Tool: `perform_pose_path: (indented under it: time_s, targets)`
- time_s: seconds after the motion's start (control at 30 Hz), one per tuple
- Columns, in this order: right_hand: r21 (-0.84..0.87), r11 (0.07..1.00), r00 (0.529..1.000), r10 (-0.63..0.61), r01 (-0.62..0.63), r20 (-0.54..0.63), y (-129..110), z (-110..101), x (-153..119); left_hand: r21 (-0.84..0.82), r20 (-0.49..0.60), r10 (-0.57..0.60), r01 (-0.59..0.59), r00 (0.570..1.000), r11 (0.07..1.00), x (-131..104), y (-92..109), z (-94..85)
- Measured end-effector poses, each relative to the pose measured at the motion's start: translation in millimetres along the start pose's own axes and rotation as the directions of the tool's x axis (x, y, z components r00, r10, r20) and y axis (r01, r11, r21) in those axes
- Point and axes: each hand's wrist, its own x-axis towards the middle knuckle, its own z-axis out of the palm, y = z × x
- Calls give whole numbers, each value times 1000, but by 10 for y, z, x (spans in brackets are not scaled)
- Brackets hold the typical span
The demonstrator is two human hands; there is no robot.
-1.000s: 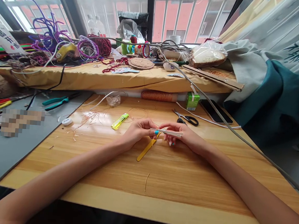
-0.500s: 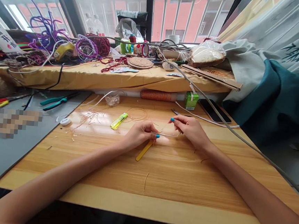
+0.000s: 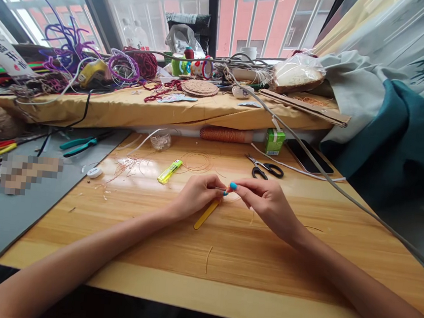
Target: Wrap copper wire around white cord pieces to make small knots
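Note:
My left hand (image 3: pixel 203 195) is closed in a pinch above the wooden table, with a thin cord between thumb and forefinger. A flat yellow stick (image 3: pixel 206 214) slants out below these fingers; whether they grip it or it lies under them I cannot tell. My right hand (image 3: pixel 267 203) is pinched shut at the left fingertips, on what looks like a fine thread (image 3: pixel 252 216), part of which shows under the palm. The fingers hide most of the spot where both hands meet.
Black-handled scissors (image 3: pixel 265 168) lie just beyond my right hand. A yellow-green lighter (image 3: pixel 169 171), a coil of thin thread (image 3: pixel 197 162) and thread scraps (image 3: pixel 129 166) lie to the left. Behind are an orange thread spool (image 3: pixel 226 134), green carton (image 3: pixel 275 142) and phone (image 3: pixel 308 156). Teal-handled pliers (image 3: pixel 79 146) lie far left.
My right hand has moved left and slightly down until its fingertips meet the left ones. The scissors now show more fully. My left hand stays nearly in place.

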Motion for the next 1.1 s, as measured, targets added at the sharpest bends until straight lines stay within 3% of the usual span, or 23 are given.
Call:
perform_pose_path:
  time_s: [0.27, 0.37, 0.53, 0.77, 0.87, 1.1]
  targets:
    - [-58, 997, 973, 57, -45, 222, 158, 73, 48, -316, -103, -121, 83, 987, 945, 52, 3, -61]
    - [-168, 985, 975, 77, -41, 210, 230, 86, 79, -388, -104, -151, 99, 983, 916, 55, 14, -71]
    - [-313, 947, 983, -18, 76, 182, 285, 80, 91, -435, -59, -163, 122, 985, 892, 51, 14, -64]
    - [-254, 967, 1000, 24, -24, -3, 345, 50, 110, -473, 2, -144, 128, 990, 871, 64, -37, -58]
    - [-236, 970, 998, 51, -57, -31, 351, 46, 117, -479, -4, -166, 144, 986, 866, 71, -43, -62]
    - [-427, 900, 988, -33, 94, 148, 341, 91, 73, -452, -11, -143, 123, 990, 884, 60, -27, -61]
